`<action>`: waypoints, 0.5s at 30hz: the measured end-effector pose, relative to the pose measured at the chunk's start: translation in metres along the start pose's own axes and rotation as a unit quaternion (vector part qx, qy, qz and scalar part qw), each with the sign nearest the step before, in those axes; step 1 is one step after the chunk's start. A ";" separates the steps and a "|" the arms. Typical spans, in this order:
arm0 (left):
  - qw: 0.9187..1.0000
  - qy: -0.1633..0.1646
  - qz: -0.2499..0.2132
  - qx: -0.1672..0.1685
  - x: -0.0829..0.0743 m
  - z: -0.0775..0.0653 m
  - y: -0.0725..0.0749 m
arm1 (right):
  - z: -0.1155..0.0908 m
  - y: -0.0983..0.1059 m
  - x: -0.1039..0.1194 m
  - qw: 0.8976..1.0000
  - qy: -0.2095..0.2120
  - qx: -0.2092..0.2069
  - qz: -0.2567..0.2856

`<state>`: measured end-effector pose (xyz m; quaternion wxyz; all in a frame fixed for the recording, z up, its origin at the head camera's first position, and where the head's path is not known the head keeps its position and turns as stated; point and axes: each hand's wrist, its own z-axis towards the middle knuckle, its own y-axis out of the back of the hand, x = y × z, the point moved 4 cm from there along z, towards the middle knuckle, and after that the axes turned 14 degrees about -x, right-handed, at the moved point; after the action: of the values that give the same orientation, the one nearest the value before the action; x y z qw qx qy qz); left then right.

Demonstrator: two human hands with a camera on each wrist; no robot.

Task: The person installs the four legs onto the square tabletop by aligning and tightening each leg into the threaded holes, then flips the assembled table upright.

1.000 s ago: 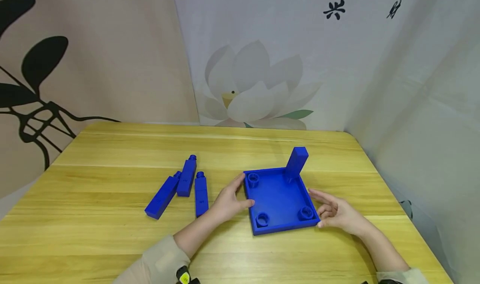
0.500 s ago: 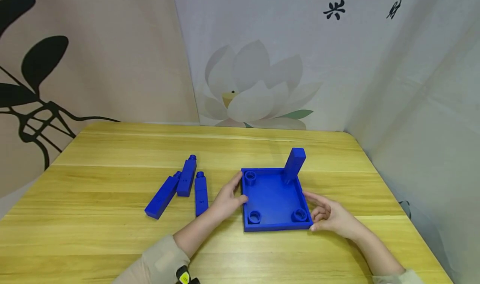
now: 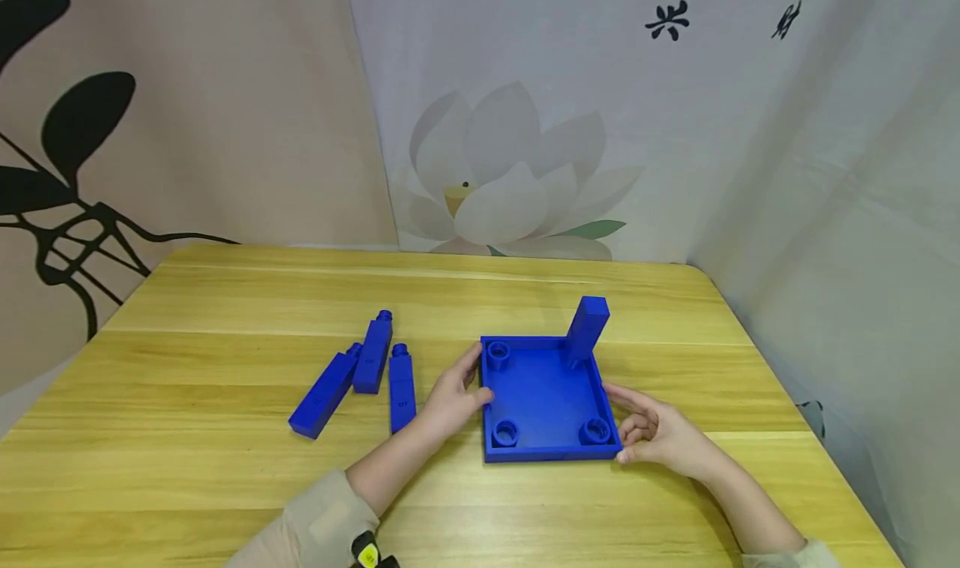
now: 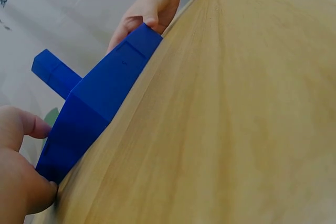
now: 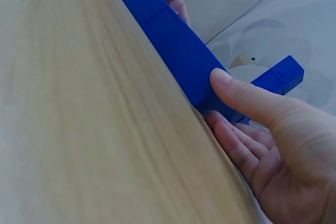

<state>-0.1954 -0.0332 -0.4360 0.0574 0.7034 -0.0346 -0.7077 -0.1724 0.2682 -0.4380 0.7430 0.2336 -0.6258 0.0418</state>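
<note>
A square blue tray-like base [image 3: 543, 397] lies on the table, with raised edges and ring-shaped sockets in three corners. At its far right corner a blue square post [image 3: 588, 326] stands up, leaning slightly. My left hand [image 3: 453, 401] holds the base's left side, thumb at the rim and fingers reaching toward the far left corner. With its thumb at the near right corner and forefinger along the right side, my right hand [image 3: 667, 439] grips the opposite side. In the right wrist view the thumb lies against the blue base [image 5: 178, 51], the other fingers curled beside it.
Three loose blue posts with round threaded-looking ends lie left of my left hand: one slanted post [image 3: 324, 393], a middle post [image 3: 372, 356] and a nearer post [image 3: 402, 391], partly behind the wrist. The wooden table [image 3: 225, 468] ends at a printed curtain [image 3: 525, 68].
The base has slid a little left and turned slightly, so its near edge now runs almost level. Both hands have moved with it, the right hand farther. The loose posts have stayed put.
</note>
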 end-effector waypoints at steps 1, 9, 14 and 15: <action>1.000 0.001 -0.001 -0.001 0.000 0.000 0.000 | 0.000 0.000 0.001 1.000 0.006 0.001 0.000; 1.000 0.010 -0.006 -0.010 -0.008 -0.001 0.001 | -0.001 0.000 0.003 1.000 0.026 0.005 0.003; 1.000 0.009 -0.007 -0.017 -0.017 -0.003 0.007 | 0.000 0.000 0.003 0.999 0.033 0.005 0.001; 1.000 0.005 -0.009 -0.018 -0.020 -0.003 0.008 | 0.000 0.000 0.003 0.999 0.036 0.005 0.000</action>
<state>-0.1918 -0.0387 -0.4156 0.0636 0.7059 -0.0154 -0.7053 -0.1716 0.2673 -0.4353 0.7638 0.2356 -0.5985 0.0530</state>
